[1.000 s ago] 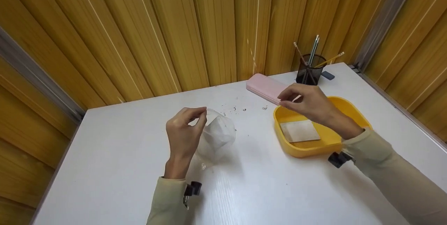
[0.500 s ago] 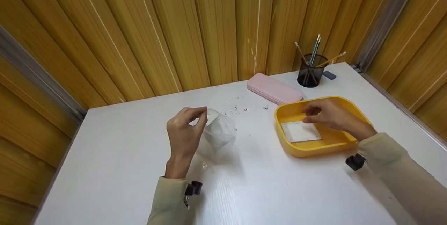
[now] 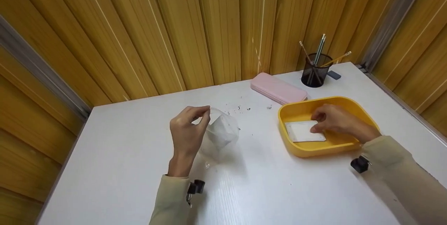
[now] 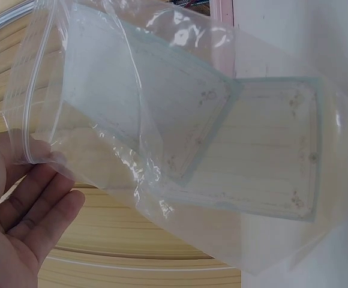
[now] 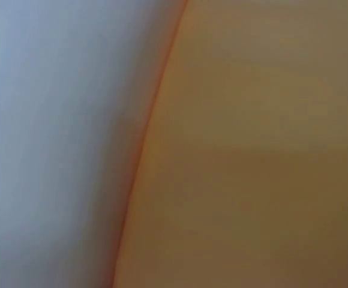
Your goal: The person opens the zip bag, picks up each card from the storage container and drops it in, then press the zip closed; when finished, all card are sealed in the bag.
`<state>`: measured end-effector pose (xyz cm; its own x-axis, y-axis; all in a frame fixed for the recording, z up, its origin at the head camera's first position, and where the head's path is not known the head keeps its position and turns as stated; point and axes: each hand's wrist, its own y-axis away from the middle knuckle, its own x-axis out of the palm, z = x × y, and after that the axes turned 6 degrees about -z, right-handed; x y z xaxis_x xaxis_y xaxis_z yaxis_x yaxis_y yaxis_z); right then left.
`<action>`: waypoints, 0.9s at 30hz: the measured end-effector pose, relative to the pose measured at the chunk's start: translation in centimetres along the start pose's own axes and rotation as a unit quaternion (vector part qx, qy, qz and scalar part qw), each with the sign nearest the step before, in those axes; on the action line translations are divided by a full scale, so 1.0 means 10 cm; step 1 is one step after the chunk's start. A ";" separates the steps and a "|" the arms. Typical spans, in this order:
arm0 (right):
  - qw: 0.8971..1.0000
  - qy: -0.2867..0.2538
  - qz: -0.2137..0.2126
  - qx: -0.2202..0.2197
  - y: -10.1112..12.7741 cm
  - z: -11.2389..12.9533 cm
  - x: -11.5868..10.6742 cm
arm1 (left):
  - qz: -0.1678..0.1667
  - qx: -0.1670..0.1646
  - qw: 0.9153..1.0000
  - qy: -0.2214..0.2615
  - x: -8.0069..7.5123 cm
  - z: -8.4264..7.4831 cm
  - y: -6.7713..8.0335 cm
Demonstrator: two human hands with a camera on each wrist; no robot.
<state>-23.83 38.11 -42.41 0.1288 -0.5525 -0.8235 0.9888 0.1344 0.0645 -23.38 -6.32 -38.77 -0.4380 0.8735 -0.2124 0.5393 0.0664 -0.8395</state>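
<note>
Boards [image 3: 139, 26] of yellow wood are seen behind the white bench [image 3: 122, 148]. On the left, a pale sleeve [image 3: 171, 197] is worn, and a black clip [image 3: 199, 185] is fixed by its cuff. Above the cuff, the left hand [image 3: 188, 130] is held over the bench. The top edge of a clear bag [image 3: 232, 127] is pinched between its thumb and finger, close to the zip [image 4: 30, 108]; the other fingers are loosely bent. Through the bag, two sheets [image 4: 270, 144] can be seen in the left wrist view, one partly over the other, and their corners are marked with small prints.

Past the bag, dark bits [image 3: 239, 108] are scattered on the bench. Farther right, a pink case [image 3: 277, 88] is laid near the back, just beside a yellow tray [image 3: 303, 153]. In the left part of the tray, a white card [image 3: 300, 131] is laid flat. The right hand [image 3: 335, 118] is bent down into the tray, its thumb and finger kept narrow at the card's right side; whether the card is gripped cannot be told, as the right wrist view is too blurred. Behind the tray, pencils [image 3: 320, 46] are stood in a black cup [image 3: 312, 74], and a dark block [image 3: 334, 74] is set beside it.
</note>
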 end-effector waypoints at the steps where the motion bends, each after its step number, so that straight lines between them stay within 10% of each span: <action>1: 1.000 0.001 -0.002 0.003 0.00 0.00 0.00 | 0.000 0.000 1.000 0.000 0.00 0.00 0.00; 27: 0.999 -0.034 -0.040 -0.013 0.05 0.07 -0.17 | 0.005 0.004 1.000 -0.001 0.00 0.00 -0.01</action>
<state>-23.46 38.51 -40.59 0.0547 -0.6172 -0.7849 0.9939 0.1087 -0.0162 -23.43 -6.32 -38.73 -0.4351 0.8727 -0.2215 0.5383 0.0549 -0.8410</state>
